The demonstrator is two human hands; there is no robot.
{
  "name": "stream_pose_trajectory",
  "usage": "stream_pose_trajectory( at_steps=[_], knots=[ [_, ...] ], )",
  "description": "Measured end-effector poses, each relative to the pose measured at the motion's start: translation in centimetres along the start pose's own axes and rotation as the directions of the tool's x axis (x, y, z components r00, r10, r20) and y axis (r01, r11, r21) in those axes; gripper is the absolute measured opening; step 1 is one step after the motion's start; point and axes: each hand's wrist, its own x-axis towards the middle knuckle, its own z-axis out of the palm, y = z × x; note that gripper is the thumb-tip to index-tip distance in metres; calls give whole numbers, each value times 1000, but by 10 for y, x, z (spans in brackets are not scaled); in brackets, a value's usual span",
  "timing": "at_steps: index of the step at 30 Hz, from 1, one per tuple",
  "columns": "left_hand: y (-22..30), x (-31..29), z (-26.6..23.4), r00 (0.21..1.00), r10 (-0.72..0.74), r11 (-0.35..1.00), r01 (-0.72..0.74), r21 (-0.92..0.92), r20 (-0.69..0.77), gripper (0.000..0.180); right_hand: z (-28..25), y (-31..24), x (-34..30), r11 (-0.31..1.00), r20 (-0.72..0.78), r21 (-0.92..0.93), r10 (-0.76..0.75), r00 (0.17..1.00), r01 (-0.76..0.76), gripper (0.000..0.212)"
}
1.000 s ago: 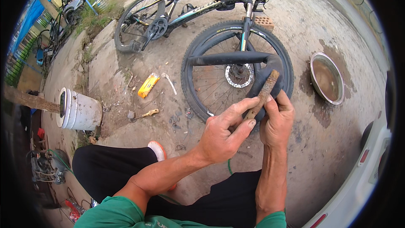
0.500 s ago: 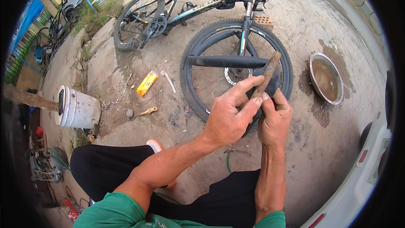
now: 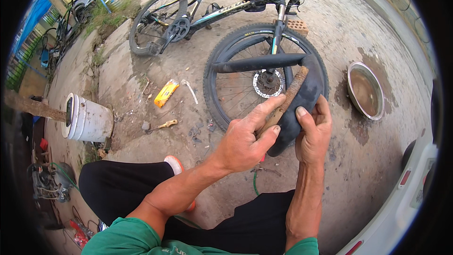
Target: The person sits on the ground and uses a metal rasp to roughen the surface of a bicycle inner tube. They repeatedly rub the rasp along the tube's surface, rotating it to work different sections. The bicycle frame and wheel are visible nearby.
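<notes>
Leftward slid the ridged stick (image 3: 293, 89), finger-pinched by the left hand (image 3: 247, 139); the right hand (image 3: 315, 134) clasped the inner tube (image 3: 309, 95) by its right edge, apt for likely soft, floppy rubber.

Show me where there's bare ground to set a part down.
Best patch: ground on the metal basin's near side, between the right forearm and the white vehicle. A narrower strip lies between the front wheel and basin, wet-looking near the basin. Crowded: between the white bucket and front wheel, with a yellow packet, wooden-handled tool and scraps.
</notes>
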Motion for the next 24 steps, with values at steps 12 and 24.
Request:
stream_pose_trajectory(
  at_steps=[12, 24],
  knots=[
    [4, -9, -1, 979, 204, 979, -204, 22, 9, 57, 3, -1, -4, 998, -30, -49, -46, 999, 44, 40],
    [21, 34, 15, 942, 327, 943, -320, 90, -77, 54, 2, 5, -9, 954, 8, -253, -165, 986, 161, 29]
  ],
)
